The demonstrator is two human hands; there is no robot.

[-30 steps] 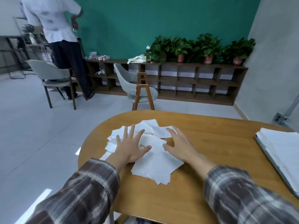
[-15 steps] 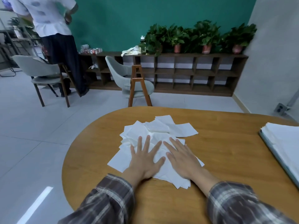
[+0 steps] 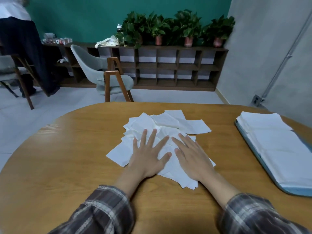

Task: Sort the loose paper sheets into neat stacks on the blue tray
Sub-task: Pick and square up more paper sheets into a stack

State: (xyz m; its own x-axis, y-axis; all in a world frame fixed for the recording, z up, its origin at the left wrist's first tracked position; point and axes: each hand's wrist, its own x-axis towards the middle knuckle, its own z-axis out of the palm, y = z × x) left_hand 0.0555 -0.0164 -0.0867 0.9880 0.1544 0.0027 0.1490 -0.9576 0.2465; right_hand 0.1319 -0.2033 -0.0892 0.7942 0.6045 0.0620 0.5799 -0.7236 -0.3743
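Observation:
A loose heap of white paper sheets (image 3: 170,123) lies in the middle of the wooden table (image 3: 67,157). My left hand (image 3: 148,156) rests flat on the near left part of the heap, fingers spread and straight. My right hand (image 3: 191,156) lies flat on the near right part, fingers straight. Neither hand grips a sheet. At the right edge sits the blue tray (image 3: 285,190), with neat stacks of white sheets (image 3: 273,141) covering most of it.
Beyond the table's far edge stands a grey chair (image 3: 101,71) with wooden legs. A low wooden shelf (image 3: 168,68) with potted plants runs along the green wall. A person (image 3: 22,39) stands at the far left beside another chair.
The view has swung so the heap sits more central and the tray shows more fully. Both hands have settled flat on the near part of the heap.

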